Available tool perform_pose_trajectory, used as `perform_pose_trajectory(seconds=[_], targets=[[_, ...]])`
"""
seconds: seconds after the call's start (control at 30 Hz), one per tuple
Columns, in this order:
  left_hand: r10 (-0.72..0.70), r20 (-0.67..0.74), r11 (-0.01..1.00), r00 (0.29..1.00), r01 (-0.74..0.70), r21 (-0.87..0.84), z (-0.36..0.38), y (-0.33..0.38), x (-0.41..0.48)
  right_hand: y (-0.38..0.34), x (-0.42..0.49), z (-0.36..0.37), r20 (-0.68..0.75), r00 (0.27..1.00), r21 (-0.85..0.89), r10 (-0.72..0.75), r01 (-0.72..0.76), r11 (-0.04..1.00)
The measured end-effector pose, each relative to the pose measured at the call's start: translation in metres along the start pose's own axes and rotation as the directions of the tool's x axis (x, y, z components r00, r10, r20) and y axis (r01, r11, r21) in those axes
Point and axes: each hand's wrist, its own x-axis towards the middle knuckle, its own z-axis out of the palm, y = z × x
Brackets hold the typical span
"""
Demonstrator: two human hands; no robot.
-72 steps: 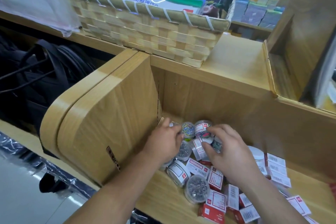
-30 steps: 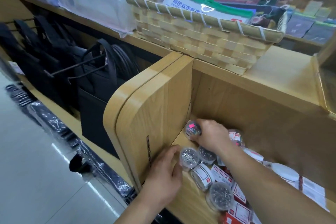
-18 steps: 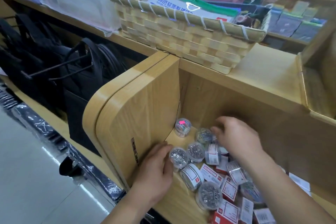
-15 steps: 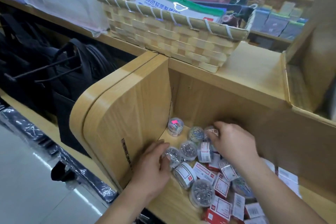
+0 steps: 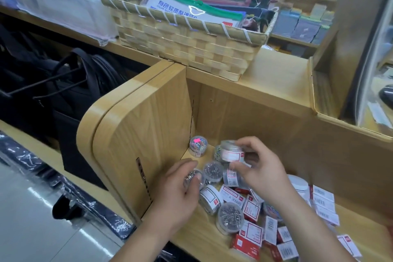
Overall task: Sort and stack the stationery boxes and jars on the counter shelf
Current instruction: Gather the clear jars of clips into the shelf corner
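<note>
Right hand (image 5: 262,173) pinches a labelled jar (image 5: 231,153) above the pile on the shelf (image 5: 202,240). Left hand (image 5: 177,197) curls round a jar of metal clips (image 5: 191,177) beside the side panel, fingers hiding most of it. Red-and-white boxes (image 5: 251,208) lie scattered under the right forearm. The held jar's label is blurred.

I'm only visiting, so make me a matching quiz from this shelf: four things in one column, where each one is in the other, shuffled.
1 pink-sticker jar
2 labelled jar
3 silver-clip jar
4 woven basket

A on the counter top
B held up by the right hand
C alone in the shelf back corner
D gripped by the left hand

Pairs: 1-C, 2-B, 3-D, 4-A
</note>
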Motion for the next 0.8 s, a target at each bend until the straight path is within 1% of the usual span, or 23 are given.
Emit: perform_pose_trajectory(seconds=[0.07,0.1,0.17,0.2,0.33,0.4,0.47,0.5,0.57,0.67,0.73,0.8], targets=[[-0.068,0.015,0.979,0.998,0.069,-0.193,-0.003,0.018,0.000,-0.013,-0.012,0.006,0.040,0.999,0.168,-0.030,0.023,0.985],[-0.106,0.059,0.951,0.993,0.119,-0.286,-0.003,0.027,0.001,-0.018,-0.018,0.009,0.063,0.997,0.227,-0.039,0.023,0.974],[-0.135,0.142,0.883,0.981,0.184,-0.432,-0.003,0.041,0.000,-0.022,-0.027,0.018,0.089,0.994,0.294,-0.060,0.031,0.955],[-0.133,0.151,0.867,0.980,0.189,-0.462,-0.003,0.044,-0.001,-0.022,-0.030,0.022,0.101,0.993,0.313,-0.067,0.032,0.949],[-0.124,0.136,0.877,0.983,0.173,-0.449,-0.008,0.038,-0.002,-0.021,-0.036,0.023,0.167,0.984,0.371,-0.058,-0.008,0.929],[-0.108,0.144,0.893,0.984,0.160,-0.422,-0.009,0.034,-0.003,-0.019,-0.035,0.020,0.156,0.988,0.379,-0.019,-0.042,0.925],[-0.079,0.138,0.923,0.987,0.125,-0.363,-0.008,0.030,-0.004,-0.023,-0.033,0.019,0.127,0.990,0.377,0.053,-0.098,0.921],[-0.069,0.142,0.930,0.987,0.115,-0.349,-0.007,0.030,-0.005,-0.026,-0.032,0.019,0.130,0.988,0.369,0.086,-0.129,0.920],[-0.057,0.154,0.935,0.986,0.107,-0.338,-0.005,0.030,-0.006,-0.032,-0.030,0.019,0.179,0.975,0.318,0.128,-0.181,0.931],[-0.050,0.146,0.937,0.988,0.097,-0.337,-0.001,0.028,-0.006,-0.037,-0.023,0.021,0.223,0.964,0.220,0.148,-0.198,0.955],[-0.063,0.122,0.922,0.991,0.105,-0.373,-0.002,0.028,-0.006,-0.038,-0.017,0.022,0.217,0.961,0.210,0.173,-0.219,0.953],[-0.088,0.106,0.900,0.990,0.125,-0.417,-0.003,0.027,-0.005,-0.037,-0.014,0.021,0.240,0.954,0.220,0.182,-0.236,0.946]])
